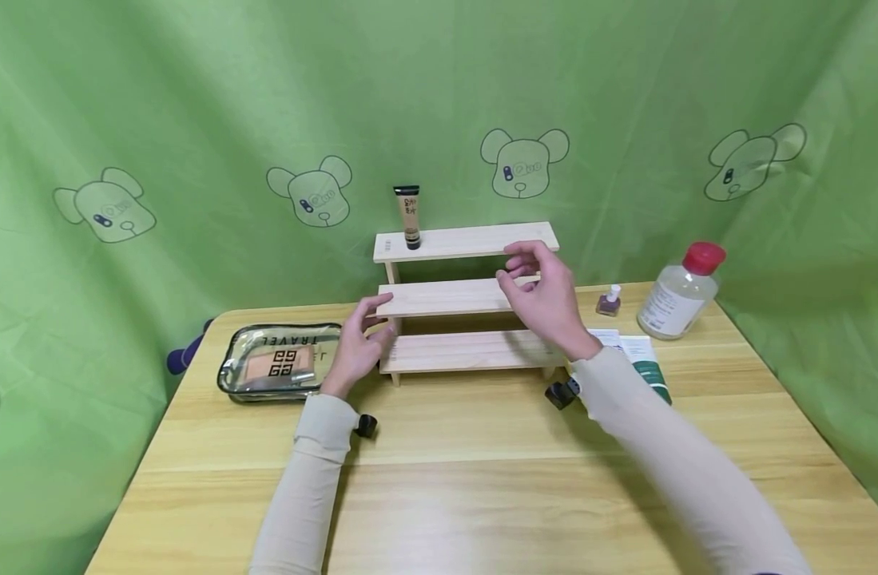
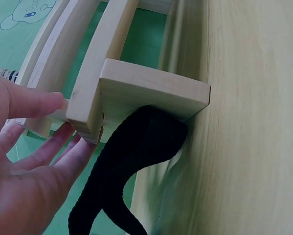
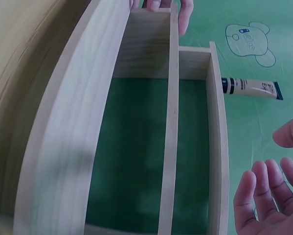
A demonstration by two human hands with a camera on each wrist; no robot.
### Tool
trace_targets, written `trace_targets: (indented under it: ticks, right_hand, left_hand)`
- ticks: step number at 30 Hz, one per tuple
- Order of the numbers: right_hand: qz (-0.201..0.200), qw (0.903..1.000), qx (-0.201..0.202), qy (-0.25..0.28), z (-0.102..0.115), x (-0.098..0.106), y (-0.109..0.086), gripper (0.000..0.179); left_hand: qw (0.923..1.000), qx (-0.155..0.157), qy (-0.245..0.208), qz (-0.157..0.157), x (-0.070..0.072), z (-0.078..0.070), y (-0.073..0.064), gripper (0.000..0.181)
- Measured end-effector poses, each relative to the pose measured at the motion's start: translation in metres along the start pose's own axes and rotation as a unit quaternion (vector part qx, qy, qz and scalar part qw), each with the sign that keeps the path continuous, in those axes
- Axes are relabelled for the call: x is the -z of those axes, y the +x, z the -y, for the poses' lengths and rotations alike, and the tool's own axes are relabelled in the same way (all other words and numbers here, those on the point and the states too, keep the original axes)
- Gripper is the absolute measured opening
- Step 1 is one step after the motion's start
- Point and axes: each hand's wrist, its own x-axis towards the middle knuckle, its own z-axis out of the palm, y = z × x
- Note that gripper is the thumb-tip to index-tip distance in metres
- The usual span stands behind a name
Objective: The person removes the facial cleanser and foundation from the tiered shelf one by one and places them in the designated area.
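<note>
A three-tier wooden shelf rack stands on the table against the green curtain. My left hand holds its left end, the thumb on one side of the wood and the fingers reaching under it in the left wrist view. An upright tube of foundation with a black cap and black end stands at the left of the top tier. Over the right part of the rack, my right hand hovers with loosely bent fingers and nothing in it. The same foundation tube shows beyond the fingertips in the right wrist view.
Left of the rack lies a clear travel pouch with black edging and cosmetics inside. To the right are a small purple nail polish bottle, a large red-capped bottle and white and green tubes, partly behind my right sleeve.
</note>
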Motion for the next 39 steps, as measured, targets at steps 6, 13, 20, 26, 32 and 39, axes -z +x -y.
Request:
trace_targets:
  ticks: [6, 13, 20, 26, 32, 39]
  right_hand:
    - [0.0, 0.9995, 0.008, 0.032, 0.008, -0.013, 0.008, 0.036]
    - [-0.039, 0.9964, 0.035, 0.066, 0.017, -0.028, 0.015, 0.027]
    - [-0.054, 0.9931, 0.075, 0.072, 0.022, -0.041, 0.022, 0.023]
    - [-0.054, 0.9921, 0.092, 0.065, 0.026, -0.051, 0.029, 0.024]
    - [-0.048, 0.993, 0.083, 0.069, 0.026, -0.061, 0.039, 0.026]
    - [-0.028, 0.9933, 0.057, 0.096, 0.03, -0.072, 0.05, 0.03]
  left_hand:
    - [1.0, 0.001, 0.0, 0.003, 0.0, 0.0, 0.0, 0.059]
    - [1.0, -0.001, 0.001, 0.002, 0.0, 0.001, -0.001, 0.06]
    - [1.0, 0.0, 0.005, 0.005, 0.001, 0.002, 0.0, 0.06]
    - [1.0, 0.001, 0.003, 0.004, 0.001, 0.003, 0.0, 0.06]
    - [1.0, -0.002, 0.003, 0.001, 0.0, 0.003, 0.0, 0.06]
    - [1.0, -0.002, 0.004, 0.001, 0.001, 0.003, 0.001, 0.061]
